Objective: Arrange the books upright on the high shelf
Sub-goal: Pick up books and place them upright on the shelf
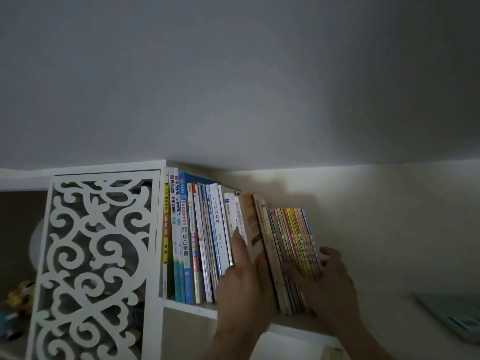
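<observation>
Books (207,240) stand spine-out in a row on the high white shelf (187,306), close under the pale ceiling. At far left a white panel (96,268) cut with scrolling fretwork fronts the neighbouring compartment, dim behind it. Just right of that panel the tall paperbacks begin: a yellow-spined one (166,229), teal and blue textbooks (185,237), then thin white and grey volumes, all near upright. Further right the left hand (244,279) reaches up with fingers extended and pressed flat against the white spines, thumb side touching a tan, thicker book (253,227); it grips nothing I can make out, more a flat push. Right of it a batch of thin, brightly coloured booklets (296,242) in red, yellow and orange leans leftward. The right hand (330,279) is curled around this batch, thumb across the spines and fingers wrapped behind the outer cover. At far right a pale green object (454,315) lies blurred
</observation>
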